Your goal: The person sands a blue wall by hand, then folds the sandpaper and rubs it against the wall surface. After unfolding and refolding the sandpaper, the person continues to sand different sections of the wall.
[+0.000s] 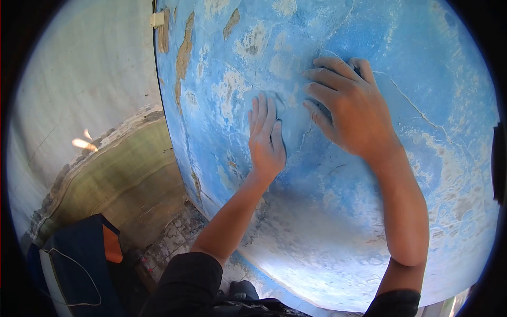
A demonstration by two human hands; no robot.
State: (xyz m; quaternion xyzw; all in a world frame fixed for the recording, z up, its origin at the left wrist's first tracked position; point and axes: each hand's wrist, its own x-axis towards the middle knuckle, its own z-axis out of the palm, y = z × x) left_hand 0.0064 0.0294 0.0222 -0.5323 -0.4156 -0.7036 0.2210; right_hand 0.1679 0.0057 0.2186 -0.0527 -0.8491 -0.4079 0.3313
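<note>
A blue painted wall (pixel 338 195) fills most of the view, with peeling patches, cracks and pale worn spots. Against it lies my left hand (pixel 266 145), flat, its fingers stretched upward and the thumb a little apart. Higher and to the right, my right hand (pixel 354 108) rests on the same wall with fingers spread and slightly bent, the tips pointing left. Pale dust seems to coat the fingers of both hands. I see nothing held in either one, though the right palm is hidden.
On the left stands a pale wall (pixel 95 58) with a greenish-brown lower part (pixel 127 169). A dark blue object with an orange side (pixel 112 244) and a thin cord sits at lower left. Tiled floor (pixel 174 238) shows below. A small cream box (pixel 157 20) is at the upper wall edge.
</note>
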